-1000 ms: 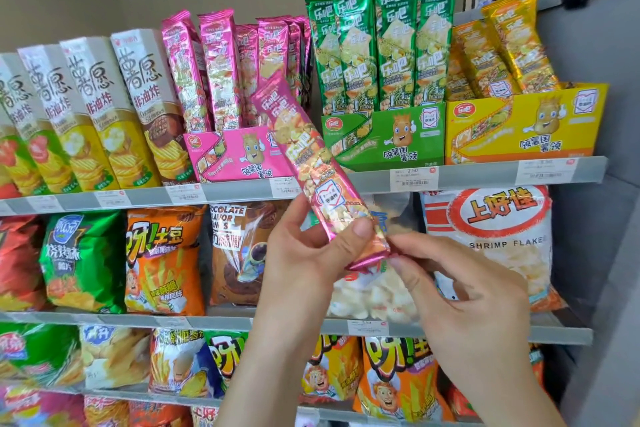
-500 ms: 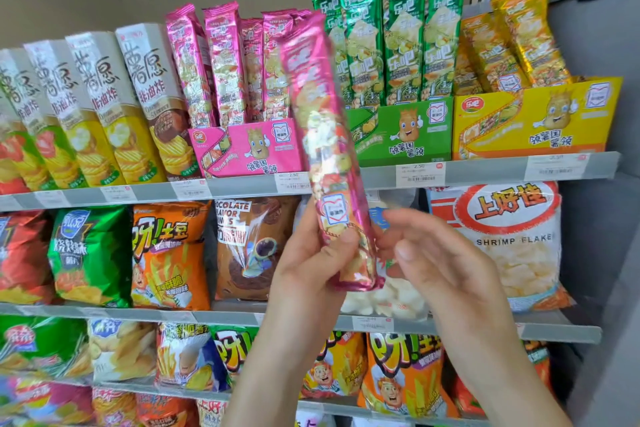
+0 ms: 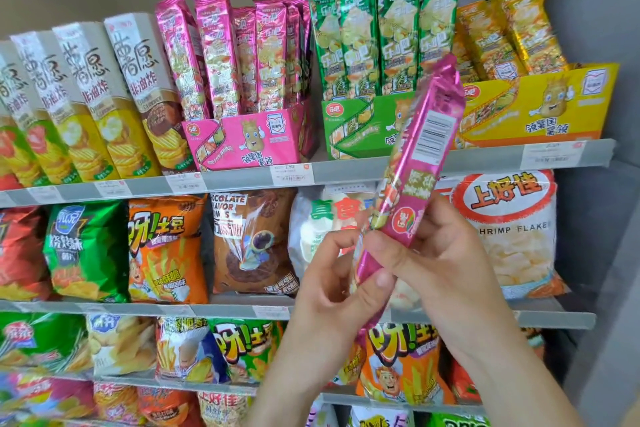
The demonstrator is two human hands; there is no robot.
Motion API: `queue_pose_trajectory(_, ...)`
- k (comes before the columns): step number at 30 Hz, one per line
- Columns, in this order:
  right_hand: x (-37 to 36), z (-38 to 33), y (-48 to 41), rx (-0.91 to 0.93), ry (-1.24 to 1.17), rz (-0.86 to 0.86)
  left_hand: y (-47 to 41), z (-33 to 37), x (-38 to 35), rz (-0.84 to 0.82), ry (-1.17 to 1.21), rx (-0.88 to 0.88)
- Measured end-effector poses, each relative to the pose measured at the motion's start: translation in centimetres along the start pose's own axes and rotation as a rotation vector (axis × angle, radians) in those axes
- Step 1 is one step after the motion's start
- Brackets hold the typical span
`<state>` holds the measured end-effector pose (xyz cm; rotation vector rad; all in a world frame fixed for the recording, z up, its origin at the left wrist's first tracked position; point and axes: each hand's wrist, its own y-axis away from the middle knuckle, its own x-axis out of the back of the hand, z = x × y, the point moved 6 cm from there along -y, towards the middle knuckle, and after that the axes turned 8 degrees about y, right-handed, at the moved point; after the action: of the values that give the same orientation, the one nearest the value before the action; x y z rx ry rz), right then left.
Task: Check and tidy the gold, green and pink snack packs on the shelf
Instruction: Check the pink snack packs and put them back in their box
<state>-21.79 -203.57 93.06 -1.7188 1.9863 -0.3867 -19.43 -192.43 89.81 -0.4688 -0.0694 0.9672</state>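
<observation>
The pink snack pack (image 3: 415,163) is held up right of and lower than the pink display box (image 3: 249,139). It's been flipped since half a second ago, so the barcode side is shown now, with the top leaned rightward. The bottom end is pinched by the left hand (image 3: 332,288). The right hand (image 3: 446,263), open before, is now wrapped round it.

Single head-worn view, facing the shelving (image 3: 242,180) almost squarely and at close range, near enough that the left hand (image 3: 332,288) and right hand (image 3: 440,263) fill the lower centre. The top shelf's edge crosses about mid-frame (wide-angle bowing shows toward the left), and a grey side panel (image 3: 588,201) closes the right margin.
</observation>
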Motion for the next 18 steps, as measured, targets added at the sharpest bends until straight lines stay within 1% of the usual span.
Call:
queue_pose_trajectory(3, 0.1, -0.3, -0.2, 0.007, 0.001, 0.018, 0.1, -0.4, 0.3, 0.008, -0.009, -0.004)
queue_pose_trajectory(5, 0.3, -0.8, -0.5, 0.009, 0.019, -0.021, 0.4, -0.9, 0.2, -0.017, 0.019, 0.075)
queue_pose_trajectory(7, 0.4, -1.5, -0.9, 0.013, 0.006, -0.096, 0.8, -1.7, 0.1, -0.039, 0.168, 0.162)
queue_pose_trajectory(9, 0.6, -2.2, -1.3, 0.019, -0.050, -0.137, 1.1, -2.2, -0.1, -0.072, 0.305, 0.176)
queue_pose_trajectory(10, 0.6, -2.3, -1.4, 0.019, -0.058, -0.130, 1.1, -2.3, -0.1, -0.072, 0.306, 0.171)
queue_pose_trajectory(12, 0.7, -2.3, -1.6, 0.031, -0.027, -0.079, 0.8, -2.0, 0.1, -0.027, 0.210, 0.122)
queue_pose_trajectory(16, 0.6, -2.2, -1.7, 0.090, 0.070, 0.052, 0.4, -1.0, 0.5, 0.080, -0.044, -0.065)
queue_pose_trajectory(18, 0.5, -2.2, -1.8, 0.124, 0.098, 0.063, 0.1, -0.8, 0.4, 0.099, -0.061, -0.098)
